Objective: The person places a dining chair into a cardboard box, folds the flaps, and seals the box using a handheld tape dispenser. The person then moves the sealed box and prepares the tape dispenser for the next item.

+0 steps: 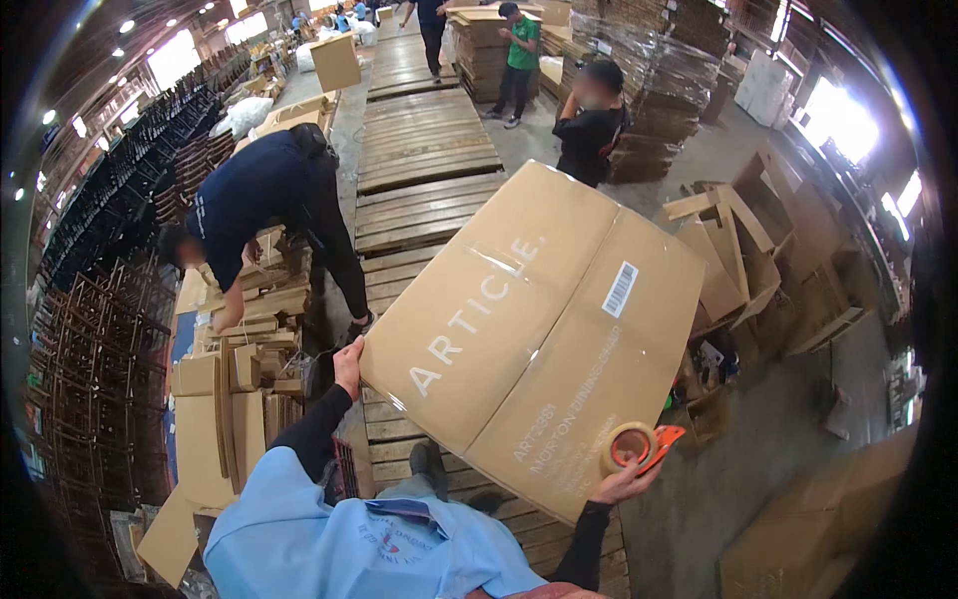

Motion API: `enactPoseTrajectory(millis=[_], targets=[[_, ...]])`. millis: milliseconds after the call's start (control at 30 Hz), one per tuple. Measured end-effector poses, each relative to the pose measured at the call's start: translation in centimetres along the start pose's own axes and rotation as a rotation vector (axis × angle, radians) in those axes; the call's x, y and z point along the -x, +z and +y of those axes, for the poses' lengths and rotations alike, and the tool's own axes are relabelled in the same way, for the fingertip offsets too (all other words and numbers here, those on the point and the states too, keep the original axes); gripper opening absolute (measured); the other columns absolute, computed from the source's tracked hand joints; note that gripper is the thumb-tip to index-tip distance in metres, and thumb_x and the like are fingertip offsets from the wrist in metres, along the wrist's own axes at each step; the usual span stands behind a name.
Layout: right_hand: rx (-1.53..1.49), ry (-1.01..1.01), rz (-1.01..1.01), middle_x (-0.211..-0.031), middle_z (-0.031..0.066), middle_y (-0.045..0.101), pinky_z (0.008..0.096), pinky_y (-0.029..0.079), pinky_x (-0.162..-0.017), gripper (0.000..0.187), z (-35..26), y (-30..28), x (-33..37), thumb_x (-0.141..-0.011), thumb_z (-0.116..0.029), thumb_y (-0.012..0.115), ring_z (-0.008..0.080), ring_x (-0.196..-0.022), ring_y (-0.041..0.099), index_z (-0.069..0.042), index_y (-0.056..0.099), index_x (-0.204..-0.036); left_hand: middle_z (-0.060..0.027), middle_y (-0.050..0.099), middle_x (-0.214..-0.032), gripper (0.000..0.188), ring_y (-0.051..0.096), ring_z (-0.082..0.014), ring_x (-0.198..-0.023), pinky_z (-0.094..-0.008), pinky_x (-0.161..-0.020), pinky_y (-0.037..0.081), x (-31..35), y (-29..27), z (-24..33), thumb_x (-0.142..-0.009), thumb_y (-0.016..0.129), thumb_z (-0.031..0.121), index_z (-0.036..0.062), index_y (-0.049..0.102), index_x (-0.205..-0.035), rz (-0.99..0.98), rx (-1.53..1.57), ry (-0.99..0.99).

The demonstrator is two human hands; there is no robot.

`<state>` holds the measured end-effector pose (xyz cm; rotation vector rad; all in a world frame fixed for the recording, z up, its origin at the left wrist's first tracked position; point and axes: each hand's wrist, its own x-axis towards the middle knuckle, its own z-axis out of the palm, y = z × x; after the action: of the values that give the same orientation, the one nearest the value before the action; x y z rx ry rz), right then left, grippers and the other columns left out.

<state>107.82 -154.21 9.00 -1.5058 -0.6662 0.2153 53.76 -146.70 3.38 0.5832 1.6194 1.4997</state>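
A large cardboard box (pixel 519 329), sealed with clear tape along its middle seam, is tilted in front of me. It carries white printing and a white barcode label (pixel 620 289). My left hand (pixel 348 368) grips the box at its left corner, fingers closed on the edge. At the lower right edge, my right hand (pixel 621 485) is closed around a tape dispenser (pixel 667 446) with an orange body and a tan tape roll. That hand also lies against the box; some of its fingers are hidden behind the dispenser.
Slatted wooden pallets (pixel 429 140) form a walkway beneath and ahead. A person in dark clothes (pixel 264 190) bends over stacked cardboard pieces (pixel 261 329) at left. Another person (pixel 591 120) stands behind the box. Open cartons (pixel 733 240) are piled at right; dark chair frames (pixel 95 339) line the far left.
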Motion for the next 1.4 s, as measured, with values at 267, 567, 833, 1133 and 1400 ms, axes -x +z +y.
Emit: enactPoseTrajectory(millis=[267, 567, 833, 1133, 1400], targets=[[0.174, -0.232, 0.097, -0.135, 0.0256, 0.057, 0.0413, 0.047, -0.102, 0.061, 6.4, -8.4, -17.2, -0.086, -0.014, 0.056, 0.0351, -0.119, 0.060, 0.008, 0.048, -0.143, -0.0046, 0.063, -0.121, 0.046, 0.058, -0.0131, -0.108, -0.0319, -0.096, 0.047, 24.6, 3.4, -4.4, -0.098, 0.065, 0.026, 0.0004, 0.052, -0.134, -0.317, -0.159, -0.170], [-0.225, -0.034, 0.312, -0.123, 0.0250, 0.062, 0.0462, 0.051, -0.091, 0.045, 6.3, -10.4, -20.8, -0.088, -0.012, 0.057, 0.0346, -0.108, 0.063, 0.007, 0.057, -0.129, -0.0159, 0.028, -0.159, 0.098, 0.028, -0.0258, -0.146, -0.0392, -0.119, 0.028, 23.9, 8.3, -2.4, -0.091, 0.075, 0.039, 0.0026, 0.014, -0.158, -1.200, -0.187, -0.452], [-1.200, 0.520, -0.205, -0.149, 0.0169, 0.048, 0.0524, 0.049, -0.101, 0.070, -1.5, 2.0, 2.4, -0.086, -0.023, 0.071, 0.0346, -0.124, 0.058, -0.012, 0.042, -0.149, -0.0194, 0.037, -0.153, 0.101, 0.035, -0.0279, -0.143, -0.0403, -0.117, 0.032, 20.6, 7.0, -5.2, -0.088, 0.075, 0.051, -0.0003, 0.021, -0.156, -1.395, -0.278, -0.370], [-1.379, 0.953, -0.948, -0.158, 0.0169, 0.037, 0.0532, 0.049, -0.103, 0.071, -8.9, 19.2, 19.1, -0.091, -0.015, 0.063, 0.0393, -0.130, 0.052, -0.010, 0.033, -0.156, -0.0165, 0.069, -0.102, 0.061, 0.065, -0.0227, -0.094, -0.0369, -0.081, 0.053, 9.0, -2.5, -4.3, -0.090, 0.072, 0.049, -0.0023, 0.057, -0.121, -1.143, -0.484, -0.198], [-0.607, 0.919, -1.266, -0.142, 0.0113, 0.054, 0.0450, 0.047, -0.108, 0.062, -14.1, 30.5, 27.4, -0.090, -0.004, 0.057, 0.0297, -0.129, 0.054, -0.006, 0.040, -0.149, -0.0055, 0.069, -0.097, 0.042, 0.062, -0.0113, -0.088, -0.0301, -0.078, 0.052, -4.1, -16.9, 1.4, -0.095, 0.070, 0.032, -0.0003, 0.055, -0.118, -0.292, -0.174, -0.189]])
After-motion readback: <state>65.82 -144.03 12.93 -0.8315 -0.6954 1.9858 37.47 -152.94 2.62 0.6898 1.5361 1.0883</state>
